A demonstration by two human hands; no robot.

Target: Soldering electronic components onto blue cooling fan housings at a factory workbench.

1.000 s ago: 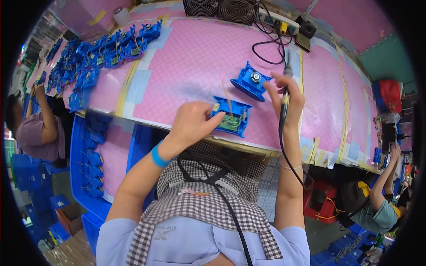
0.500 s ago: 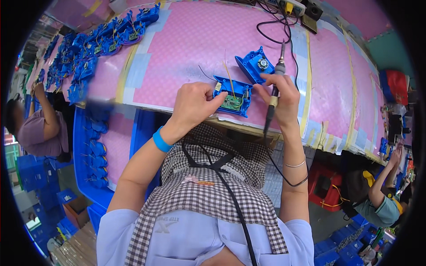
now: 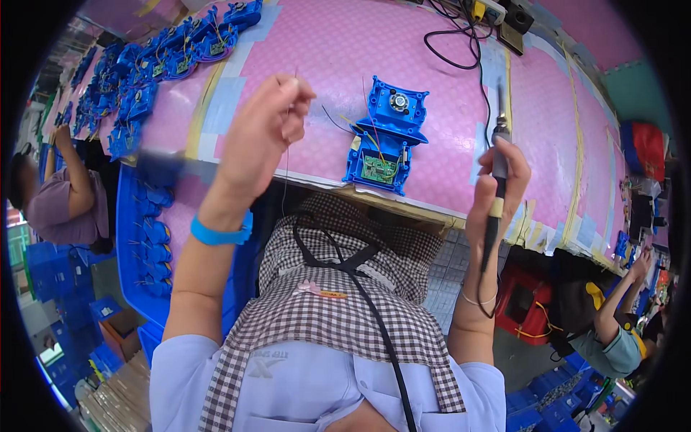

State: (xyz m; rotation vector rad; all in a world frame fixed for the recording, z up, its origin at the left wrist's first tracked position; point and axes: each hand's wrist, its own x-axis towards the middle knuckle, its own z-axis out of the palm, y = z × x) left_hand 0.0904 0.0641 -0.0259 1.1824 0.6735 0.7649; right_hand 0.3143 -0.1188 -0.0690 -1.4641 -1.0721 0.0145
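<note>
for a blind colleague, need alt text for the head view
A person's right hand holds a soldering iron and the left hand a thin wire, either side of two blue casing halves, one with a green circuit board, on a pink table.

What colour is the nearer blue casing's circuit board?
The circuit board is green, clearest in the head view.

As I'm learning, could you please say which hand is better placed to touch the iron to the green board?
Probably the right hand: it grips the iron, while the left hand pinches a thin strand.
</note>
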